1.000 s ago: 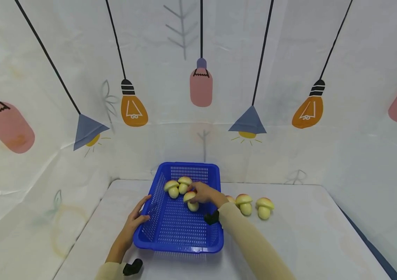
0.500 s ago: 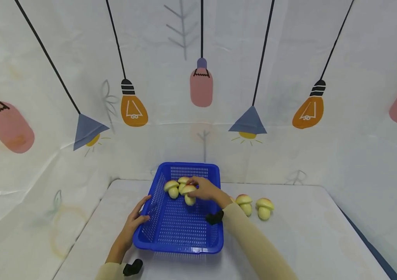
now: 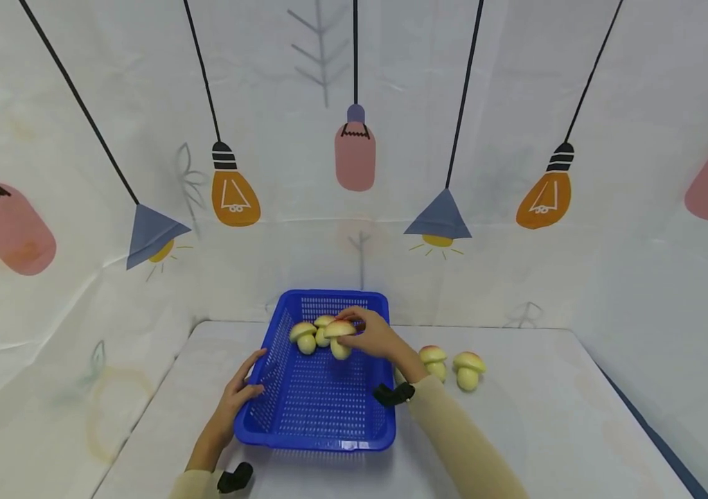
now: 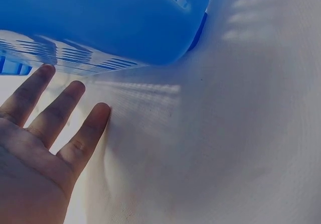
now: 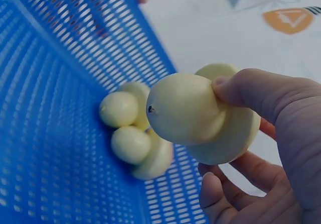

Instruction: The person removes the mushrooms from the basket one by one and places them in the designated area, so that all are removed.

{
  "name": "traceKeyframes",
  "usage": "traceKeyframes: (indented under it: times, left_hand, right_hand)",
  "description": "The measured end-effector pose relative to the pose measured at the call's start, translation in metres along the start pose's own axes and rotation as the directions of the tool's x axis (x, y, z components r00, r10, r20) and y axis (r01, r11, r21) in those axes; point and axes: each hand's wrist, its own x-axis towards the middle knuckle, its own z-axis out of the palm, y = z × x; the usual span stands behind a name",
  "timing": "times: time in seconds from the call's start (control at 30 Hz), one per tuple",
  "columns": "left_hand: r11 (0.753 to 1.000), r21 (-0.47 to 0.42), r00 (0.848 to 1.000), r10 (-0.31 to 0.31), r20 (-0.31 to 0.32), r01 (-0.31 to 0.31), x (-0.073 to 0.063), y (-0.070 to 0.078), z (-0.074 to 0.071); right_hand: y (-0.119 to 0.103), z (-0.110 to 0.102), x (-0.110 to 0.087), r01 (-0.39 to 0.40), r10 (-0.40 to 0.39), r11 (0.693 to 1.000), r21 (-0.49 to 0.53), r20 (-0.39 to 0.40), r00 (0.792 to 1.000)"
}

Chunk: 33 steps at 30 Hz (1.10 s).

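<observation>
My right hand pinches a mushroom between thumb and fingers over the back part of the blue basket. In the right wrist view the held mushroom points its pale, rounded stem toward the camera, the thumb pressing its side. Two more mushrooms lie inside at the back left: a left one and one beside it, partly covered by the held one. My left hand rests at the basket's left side; in the left wrist view its fingers are straight along the slotted wall.
Right of the basket, a yellow mushroom with a reddish top and another mushroom stand on the white table. A further one is mostly hidden behind my right wrist. A white cloth wall printed with lamps rises behind.
My right hand has raised the mushroom and carried it toward the back of the basket, near the other two. The left hand keeps its place at the basket's side.
</observation>
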Motion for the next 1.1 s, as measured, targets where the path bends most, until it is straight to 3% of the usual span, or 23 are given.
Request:
traceKeyframes:
  times: [0.23, 0.53, 0.77, 1.1]
  left_hand:
    - [1.000, -0.013, 1.000, 0.009, 0.005, -0.009, 0.002, -0.001, 0.002]
    - [1.000, -0.008, 1.000, 0.004, 0.003, -0.004, 0.002, -0.004, -0.001]
    - [1.000, -0.001, 1.000, 0.012, 0.011, -0.012, 0.002, -0.003, 0.000]
    - [1.000, -0.001, 1.000, 0.004, 0.003, -0.004, 0.002, -0.003, 0.000]
  right_hand:
    - [-0.007, -0.011, -0.016, 0.028, -0.023, 0.997, 0.073, -0.071, 0.997]
    - [-0.007, -0.027, -0.039, 0.045, -0.049, 0.999, -0.030, -0.131, 0.990]
    - [0.001, -0.045, -0.065, 0.039, -0.041, 0.999, -0.011, -0.205, 0.978]
    - [0.023, -0.080, -0.108, -0.020, 0.002, 0.998, -0.063, -0.268, 0.963]
